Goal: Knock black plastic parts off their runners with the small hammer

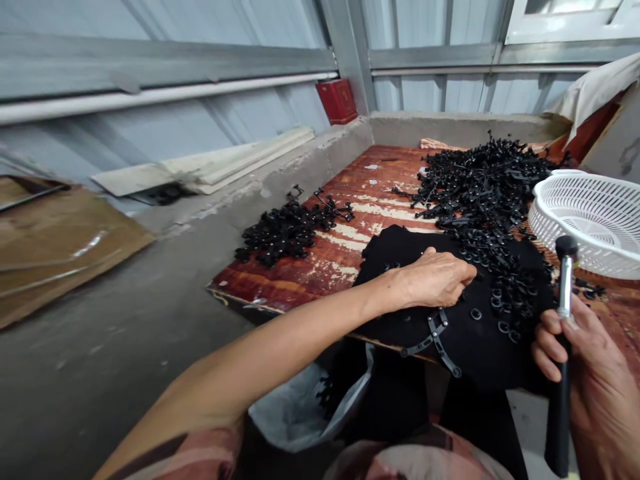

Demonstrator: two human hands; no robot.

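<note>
one worn red table is partly covered by a black cloth, on which small black parts and a linked black piece are spread. a black-handled hammer is held upright in the closed right hand; the left hand is curled low over the cloth, its fingertips bunched, any hold hidden.

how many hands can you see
2: the left hand at the black cloth, and the right hand around a black-handled tool. No others show.
</note>
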